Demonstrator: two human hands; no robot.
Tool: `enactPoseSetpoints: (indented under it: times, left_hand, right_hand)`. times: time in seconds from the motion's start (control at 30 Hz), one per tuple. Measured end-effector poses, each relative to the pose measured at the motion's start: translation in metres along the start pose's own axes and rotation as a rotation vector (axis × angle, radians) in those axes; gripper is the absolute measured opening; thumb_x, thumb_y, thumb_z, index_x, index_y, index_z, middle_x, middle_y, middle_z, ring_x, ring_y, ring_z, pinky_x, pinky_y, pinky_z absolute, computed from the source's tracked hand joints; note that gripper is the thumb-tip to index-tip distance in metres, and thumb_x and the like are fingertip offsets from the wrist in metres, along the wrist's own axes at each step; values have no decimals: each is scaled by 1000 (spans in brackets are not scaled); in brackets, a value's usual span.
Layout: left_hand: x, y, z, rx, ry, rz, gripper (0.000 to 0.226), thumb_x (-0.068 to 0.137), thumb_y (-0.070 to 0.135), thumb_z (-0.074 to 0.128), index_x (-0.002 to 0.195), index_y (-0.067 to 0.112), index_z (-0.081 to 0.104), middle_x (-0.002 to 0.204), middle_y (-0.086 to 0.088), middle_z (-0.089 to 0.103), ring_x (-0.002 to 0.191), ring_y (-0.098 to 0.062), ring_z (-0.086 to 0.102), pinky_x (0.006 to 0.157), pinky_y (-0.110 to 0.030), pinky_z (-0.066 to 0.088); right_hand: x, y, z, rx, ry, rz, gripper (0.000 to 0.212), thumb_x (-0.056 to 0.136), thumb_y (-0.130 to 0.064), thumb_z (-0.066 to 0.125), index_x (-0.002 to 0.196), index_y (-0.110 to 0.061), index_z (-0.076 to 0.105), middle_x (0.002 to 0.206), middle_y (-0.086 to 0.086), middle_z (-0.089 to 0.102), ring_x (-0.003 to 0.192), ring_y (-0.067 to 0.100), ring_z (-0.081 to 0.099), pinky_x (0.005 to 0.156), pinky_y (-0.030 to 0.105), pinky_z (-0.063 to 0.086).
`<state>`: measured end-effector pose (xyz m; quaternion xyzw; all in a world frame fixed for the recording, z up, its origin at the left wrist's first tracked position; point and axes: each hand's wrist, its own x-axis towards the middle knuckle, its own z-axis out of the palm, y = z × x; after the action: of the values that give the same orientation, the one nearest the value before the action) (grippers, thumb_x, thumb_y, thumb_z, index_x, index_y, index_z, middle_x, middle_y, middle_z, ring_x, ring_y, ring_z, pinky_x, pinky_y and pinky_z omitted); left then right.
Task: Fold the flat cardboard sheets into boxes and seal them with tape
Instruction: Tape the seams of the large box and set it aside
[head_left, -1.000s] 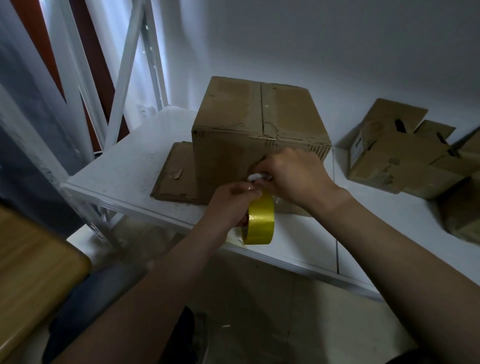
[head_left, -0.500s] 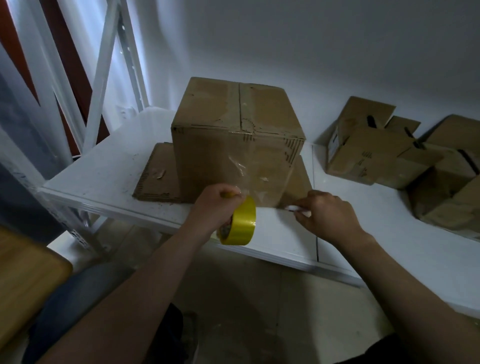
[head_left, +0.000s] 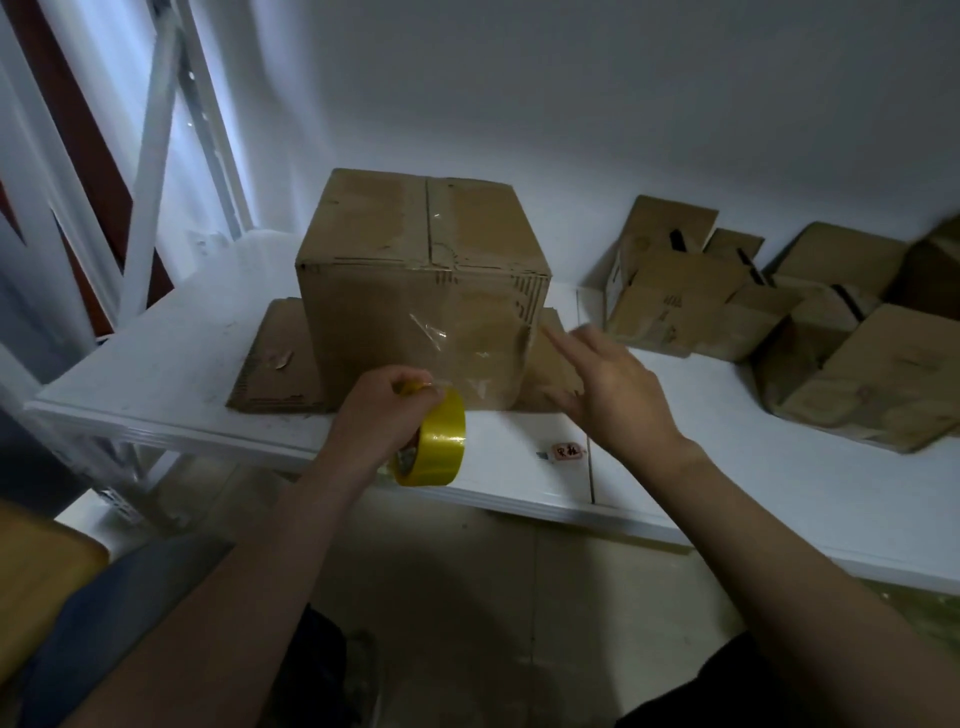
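Gripping yellow tape roll (head_left: 434, 441), on edge, in left hand (head_left: 379, 415); clear strip (head_left: 436, 338) up to upright cardboard box (head_left: 421, 306) on worktop (head_left: 156, 364), top seam pointing away. Right hand (head_left: 608, 395) fingers (head_left: 566, 345) spread, empty. Cutter (head_left: 563, 451) label (red writing) unreadable.

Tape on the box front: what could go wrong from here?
1. The tape strip on the box looks wrinkled and partly lifted; it may seal badly unless the open right hand presses it flat.
2. The small cutter lies near the table edge; a forearm could knock it off.
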<state>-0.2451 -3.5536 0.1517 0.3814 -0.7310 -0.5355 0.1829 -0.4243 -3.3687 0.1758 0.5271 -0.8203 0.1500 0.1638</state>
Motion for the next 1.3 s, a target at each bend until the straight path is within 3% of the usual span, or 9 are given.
enactPoseSetpoints:
  times: [0.13,0.3,0.37,0.43,0.6,0.77,0.9,1.03,1.3]
  left_hand:
    - [-4,0,-10,12,10,-5,29,87,37,73,115,30,71,116,9,62,107,-15,59,92,-36,49]
    - [-4,-1,-13,-2,33,-29,29,83,40,74,111,32,71,107,10,62,105,-19,62,97,-41,52]
    - [-5,1,-12,-11,16,-47,35,71,51,73,103,36,72,105,13,64,103,-20,65,94,-48,55]
    - [-3,2,-11,-28,7,-44,38,63,57,68,96,38,72,103,17,65,101,-19,66,90,-49,57]
    - [3,2,-10,27,2,-14,28,84,44,72,110,33,72,111,11,65,106,-16,62,97,-40,51]
    - [3,3,-11,67,1,-26,24,85,44,70,108,38,69,115,8,65,106,-19,63,96,-45,52]
    - [2,3,-14,70,-5,-27,26,88,42,69,114,37,67,112,9,62,106,-19,61,95,-43,51]
    - [4,5,-16,82,-16,-38,18,87,42,70,104,39,66,107,10,63,105,-20,62,96,-43,52]
    - [6,4,-15,73,2,-44,21,86,43,71,106,39,67,112,7,61,106,-21,62,97,-46,52]
  right_hand:
    - [50,-26,-16,10,253,-125,72,93,-45,69,153,-18,40,129,13,54,110,32,53,89,44,52]
    - [107,-57,-7,-116,293,-116,63,95,-65,50,147,-30,49,141,4,54,133,33,39,116,56,21]
    - [116,-63,10,-178,215,-83,66,91,-73,48,144,-35,49,139,1,54,133,32,40,117,63,11]
    - [115,-65,28,-199,216,-46,69,87,-78,48,142,-37,51,136,-1,56,127,32,45,115,64,14]
    - [104,-71,56,-243,291,11,90,75,-84,57,145,-30,46,141,9,50,130,35,43,112,62,23]
    - [102,-70,67,-353,266,5,120,51,-82,74,149,-25,36,142,14,46,134,38,39,111,65,23]
    - [101,-68,60,-301,325,-57,98,72,-88,58,144,-23,45,137,13,51,128,38,45,109,62,26]
    - [114,-84,55,-167,420,107,72,89,-83,41,124,-24,60,122,9,56,110,34,50,104,57,32]
    - [104,-76,81,-379,345,11,114,60,-92,62,143,-17,39,137,16,42,130,39,36,112,69,13]
